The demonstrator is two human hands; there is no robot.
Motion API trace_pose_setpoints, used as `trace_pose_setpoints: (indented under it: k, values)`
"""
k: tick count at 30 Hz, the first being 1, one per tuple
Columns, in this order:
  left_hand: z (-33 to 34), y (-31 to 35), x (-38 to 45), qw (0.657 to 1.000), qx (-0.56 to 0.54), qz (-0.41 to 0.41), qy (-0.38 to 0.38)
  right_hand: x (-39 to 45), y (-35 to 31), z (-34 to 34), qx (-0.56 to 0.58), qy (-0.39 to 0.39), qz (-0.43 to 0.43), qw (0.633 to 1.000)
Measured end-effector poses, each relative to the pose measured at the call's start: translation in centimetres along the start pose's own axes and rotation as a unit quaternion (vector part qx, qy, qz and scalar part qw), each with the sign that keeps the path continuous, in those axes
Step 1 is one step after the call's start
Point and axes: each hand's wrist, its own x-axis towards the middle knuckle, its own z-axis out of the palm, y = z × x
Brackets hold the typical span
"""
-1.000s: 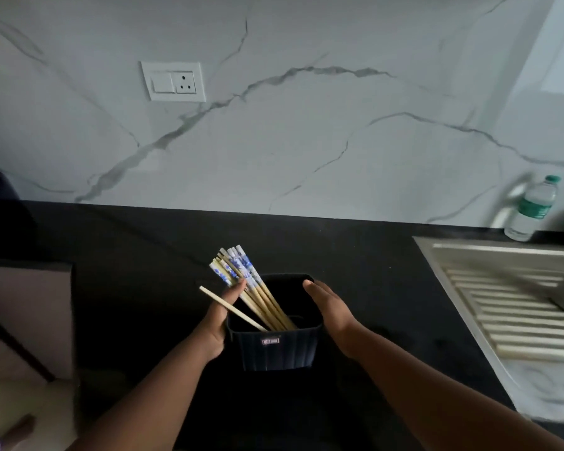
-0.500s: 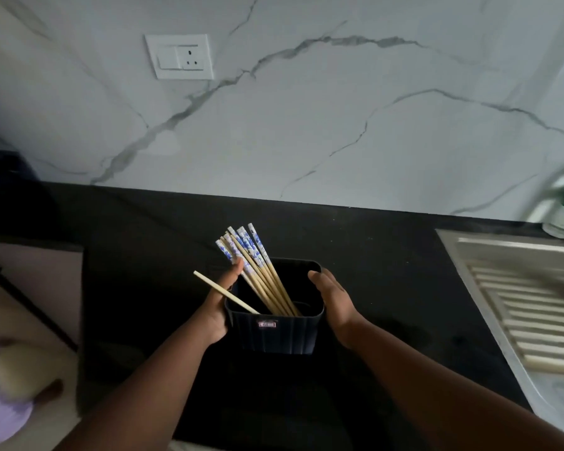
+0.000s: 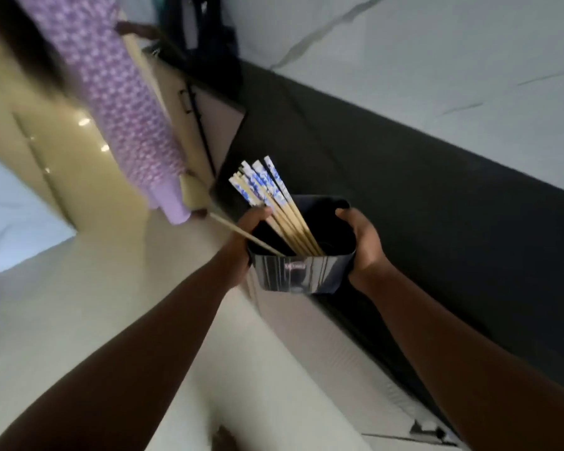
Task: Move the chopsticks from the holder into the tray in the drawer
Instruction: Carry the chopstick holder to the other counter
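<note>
A dark square holder (image 3: 302,271) is held between both hands, lifted off the black counter (image 3: 404,190). My left hand (image 3: 246,237) grips its left side, thumb over the rim. My right hand (image 3: 360,242) grips its right side. Several wooden chopsticks (image 3: 275,203) with blue-and-white tops lean to the left out of the holder. One plain chopstick (image 3: 241,234) sticks out further left across my left hand. No drawer or tray is in view.
The view is tilted and blurred. Another person in purple patterned trousers (image 3: 118,102) stands at the left on a pale glossy floor (image 3: 79,288). Light cabinet fronts (image 3: 306,353) run below the counter edge. The marble wall (image 3: 437,60) is at the upper right.
The holder has left the counter, carried in both hands. The camera has swung sharply left and tilted, so the floor and another person's legs now show; sink and socket are out of view.
</note>
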Motion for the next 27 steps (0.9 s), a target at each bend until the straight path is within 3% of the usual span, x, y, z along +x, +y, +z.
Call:
trace_pose_setpoints:
  k: [3, 8, 12, 19, 27]
  values:
    - [-3.2, -0.1, -4.9, 0.998, -0.008, 0.026, 0.052, -1.8, 1.9, 2.8, -0.032, -0.069, 0.031, 0.997]
    - [-10.2, -1.6, -13.5, 0.991, -0.084, -0.007, 0.106, -5.0, 8.0, 8.3, -0.093, -0.213, 0.074, 0.970]
    - [-16.9, -2.8, -22.0, 0.973, -0.100, -0.046, 0.204, -9.0, 15.6, 12.9, -0.175, -0.272, 0.123, 0.938]
    - [-28.4, -6.9, -42.7, 0.912, -0.187, -0.006, 0.364, -20.6, 31.4, 22.2, -0.389, -0.431, 0.182, 0.794]
    - [-37.5, -9.6, -69.1, 0.809, -0.227, 0.079, 0.537, -41.5, 46.9, 33.0, -0.478, -0.541, 0.284, 0.632]
